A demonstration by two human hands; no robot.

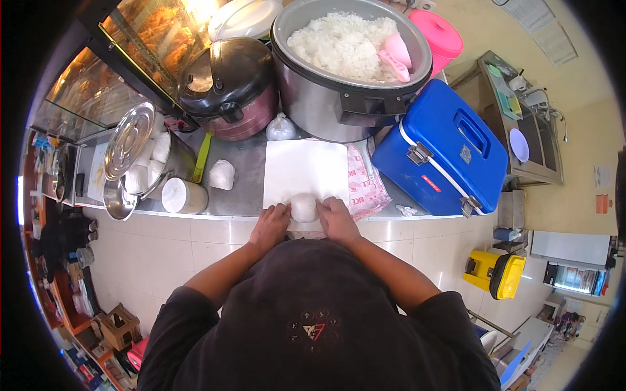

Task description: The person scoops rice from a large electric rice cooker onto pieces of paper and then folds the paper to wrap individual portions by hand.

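A white rounded bundle [303, 207], its contents hidden, sits at the near edge of a stack of white paper [305, 168] on the metal counter [244, 195]. My left hand [272, 226] is at its left side and my right hand [337, 220] at its right, fingertips bent in at the paper's edge. Whether the fingers grip the bundle or the paper is unclear. Another white wrapped bundle [222, 175] lies to the left. Beyond the paper, a large rice cooker [323, 105] stands uncovered, full of white rice [342, 44], with a pink scoop [397, 54] in it.
At left are a steel pot [181, 156] of white bundles, a lidded plastic jar [183, 195] and a closed rice cooker [234, 88]. Printed plastic wrappers [367, 185] lie right of the paper, beside a blue cooler box [440, 151]. A heated glass display case [146, 49] stands behind.
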